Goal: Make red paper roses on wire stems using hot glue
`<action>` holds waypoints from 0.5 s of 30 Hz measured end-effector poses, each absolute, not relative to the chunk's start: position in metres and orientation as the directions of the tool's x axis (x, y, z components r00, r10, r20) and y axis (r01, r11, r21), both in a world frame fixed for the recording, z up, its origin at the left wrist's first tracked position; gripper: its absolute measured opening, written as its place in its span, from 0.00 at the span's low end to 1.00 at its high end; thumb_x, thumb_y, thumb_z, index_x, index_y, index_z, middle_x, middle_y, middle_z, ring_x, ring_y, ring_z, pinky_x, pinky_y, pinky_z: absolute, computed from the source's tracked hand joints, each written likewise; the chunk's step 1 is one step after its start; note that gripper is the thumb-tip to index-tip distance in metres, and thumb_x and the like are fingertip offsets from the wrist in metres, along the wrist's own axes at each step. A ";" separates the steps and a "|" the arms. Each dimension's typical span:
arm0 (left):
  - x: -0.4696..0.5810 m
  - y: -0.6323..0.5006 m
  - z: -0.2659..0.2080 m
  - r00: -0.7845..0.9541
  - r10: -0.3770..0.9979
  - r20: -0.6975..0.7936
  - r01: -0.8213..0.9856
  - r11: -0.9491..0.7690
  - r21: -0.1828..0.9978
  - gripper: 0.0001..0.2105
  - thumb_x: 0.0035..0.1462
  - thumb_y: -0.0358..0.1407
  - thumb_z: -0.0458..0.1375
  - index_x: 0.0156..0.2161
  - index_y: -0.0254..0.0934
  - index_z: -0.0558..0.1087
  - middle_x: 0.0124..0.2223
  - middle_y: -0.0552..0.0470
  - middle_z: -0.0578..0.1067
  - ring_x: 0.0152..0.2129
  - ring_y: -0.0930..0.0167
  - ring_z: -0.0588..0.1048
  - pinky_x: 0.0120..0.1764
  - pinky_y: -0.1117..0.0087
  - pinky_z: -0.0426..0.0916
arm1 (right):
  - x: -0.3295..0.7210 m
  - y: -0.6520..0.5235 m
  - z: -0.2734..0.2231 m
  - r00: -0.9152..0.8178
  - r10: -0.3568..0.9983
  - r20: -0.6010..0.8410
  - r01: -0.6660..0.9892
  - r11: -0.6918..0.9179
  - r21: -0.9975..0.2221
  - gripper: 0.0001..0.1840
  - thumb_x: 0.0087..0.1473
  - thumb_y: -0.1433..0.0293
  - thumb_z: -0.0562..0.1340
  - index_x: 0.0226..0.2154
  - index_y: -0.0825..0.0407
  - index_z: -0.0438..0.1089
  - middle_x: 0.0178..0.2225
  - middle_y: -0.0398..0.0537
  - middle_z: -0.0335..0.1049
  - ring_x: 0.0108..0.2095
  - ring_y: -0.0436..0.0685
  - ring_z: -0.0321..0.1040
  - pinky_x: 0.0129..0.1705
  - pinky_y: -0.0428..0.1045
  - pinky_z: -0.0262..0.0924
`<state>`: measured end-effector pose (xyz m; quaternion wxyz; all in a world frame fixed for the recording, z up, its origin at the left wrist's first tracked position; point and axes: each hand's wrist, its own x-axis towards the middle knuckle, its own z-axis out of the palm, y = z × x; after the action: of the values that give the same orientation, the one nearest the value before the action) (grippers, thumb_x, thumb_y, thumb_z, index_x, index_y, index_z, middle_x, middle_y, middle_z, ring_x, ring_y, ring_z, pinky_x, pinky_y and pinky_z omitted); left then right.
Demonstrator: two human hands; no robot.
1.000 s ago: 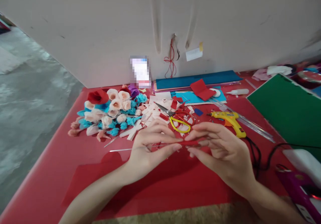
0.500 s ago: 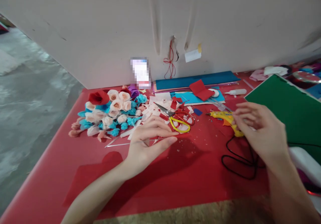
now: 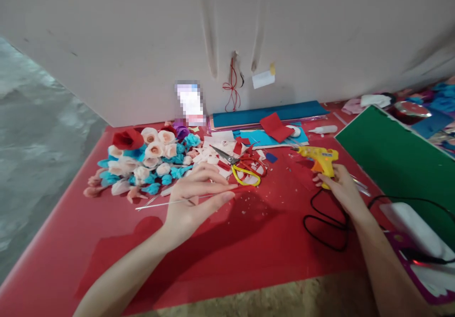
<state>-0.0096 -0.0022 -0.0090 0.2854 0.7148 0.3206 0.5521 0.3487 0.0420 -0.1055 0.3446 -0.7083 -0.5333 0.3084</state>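
Note:
My left hand (image 3: 190, 208) pinches a thin white stick (image 3: 152, 206) between thumb and fingers. A narrow strip of red paper (image 3: 245, 189) juts out past the fingertips at the stick's other end. My right hand (image 3: 343, 189) is wrapped round the handle of a yellow glue gun (image 3: 318, 155), whose nozzle points left. The gun's black cord (image 3: 320, 248) loops on the red table below. Just beyond my left fingertips lie scissors (image 3: 232, 161) with one yellow and one red handle, on top of white and red paper scraps (image 3: 211, 152).
Crepe paper flowers (image 3: 144, 163) are heaped at the left. Against the wall stand a blurred phone (image 3: 190, 103) and a blue sheet (image 3: 270, 114). A green board (image 3: 394, 160), a white bottle (image 3: 323, 130) and a power strip (image 3: 412, 227) lie to the right.
My right hand has closed round the glue gun's handle and turned the gun more upright; before, it was beside the gun's handle with clear sticks. My left hand still pinches the stick.

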 end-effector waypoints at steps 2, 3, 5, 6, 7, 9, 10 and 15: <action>-0.011 -0.003 -0.006 0.176 0.756 0.631 0.184 -0.655 0.733 0.09 0.49 0.24 0.63 0.32 0.43 0.79 0.28 0.55 0.75 0.28 0.73 0.69 0.34 0.68 0.66 | 0.334 0.032 -0.091 0.179 0.983 -0.042 0.446 -0.120 -0.887 0.17 0.60 0.62 0.57 0.46 0.57 0.63 0.38 0.48 0.66 0.32 0.50 0.66 0.33 0.48 0.66; -0.012 -0.004 -0.004 0.169 0.750 0.639 0.204 -0.661 0.722 0.09 0.49 0.24 0.63 0.33 0.43 0.79 0.28 0.55 0.75 0.28 0.73 0.69 0.34 0.68 0.66 | 0.325 0.025 -0.082 0.150 0.989 -0.014 0.408 -0.075 -0.910 0.17 0.59 0.61 0.57 0.45 0.56 0.63 0.34 0.45 0.65 0.28 0.48 0.64 0.29 0.46 0.64; -0.014 -0.006 0.001 0.165 0.743 0.648 0.244 -0.668 0.703 0.09 0.50 0.25 0.62 0.34 0.42 0.78 0.29 0.55 0.75 0.29 0.73 0.69 0.35 0.67 0.66 | 0.308 0.012 -0.062 0.106 0.993 0.043 0.353 0.003 -0.936 0.19 0.51 0.57 0.63 0.41 0.52 0.62 0.26 0.40 0.61 0.23 0.48 0.60 0.22 0.43 0.59; -0.016 -0.008 0.003 0.166 0.740 0.652 0.266 -0.671 0.693 0.09 0.50 0.25 0.62 0.34 0.42 0.78 0.28 0.55 0.75 0.29 0.72 0.69 0.35 0.67 0.66 | 0.299 0.006 -0.051 0.092 0.994 0.062 0.347 0.026 -0.937 0.21 0.47 0.57 0.66 0.39 0.50 0.62 0.27 0.39 0.62 0.23 0.48 0.60 0.22 0.43 0.59; -0.017 -0.009 0.006 0.167 0.732 0.660 0.287 -0.677 0.678 0.10 0.50 0.25 0.62 0.34 0.42 0.78 0.28 0.55 0.75 0.29 0.72 0.69 0.36 0.66 0.66 | 0.291 0.000 -0.040 0.093 0.993 0.077 0.356 0.039 -0.934 0.23 0.42 0.58 0.69 0.38 0.49 0.63 0.27 0.39 0.63 0.22 0.48 0.60 0.22 0.43 0.60; -0.019 -0.013 0.011 0.171 0.705 0.688 0.316 -0.701 0.639 0.10 0.50 0.24 0.62 0.34 0.41 0.78 0.28 0.55 0.75 0.29 0.72 0.69 0.36 0.66 0.66 | 0.275 -0.009 -0.021 0.083 0.990 0.117 0.381 0.077 -0.921 0.25 0.36 0.61 0.72 0.36 0.49 0.64 0.26 0.40 0.64 0.21 0.48 0.61 0.20 0.42 0.59; -0.020 -0.014 0.013 0.174 0.690 0.703 0.328 -0.713 0.619 0.10 0.50 0.23 0.62 0.34 0.41 0.78 0.28 0.55 0.75 0.29 0.72 0.69 0.36 0.66 0.66 | 0.267 -0.013 -0.014 0.067 0.987 0.147 0.409 0.108 -0.906 0.24 0.35 0.61 0.72 0.35 0.49 0.65 0.25 0.40 0.64 0.21 0.49 0.61 0.19 0.42 0.59; -0.025 -0.018 0.022 0.169 0.630 0.758 0.377 -0.751 0.541 0.06 0.49 0.24 0.63 0.32 0.36 0.77 0.27 0.52 0.74 0.28 0.72 0.68 0.34 0.65 0.67 | 0.237 -0.024 0.000 0.125 0.928 0.351 0.646 0.193 -0.738 0.27 0.34 0.50 0.69 0.34 0.48 0.65 0.27 0.45 0.67 0.22 0.54 0.64 0.17 0.45 0.60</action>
<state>-0.0245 -0.0177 0.0216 0.1146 0.7559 0.3334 0.5517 0.2371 -0.0235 0.0000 0.4306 -0.6139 -0.6411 0.1635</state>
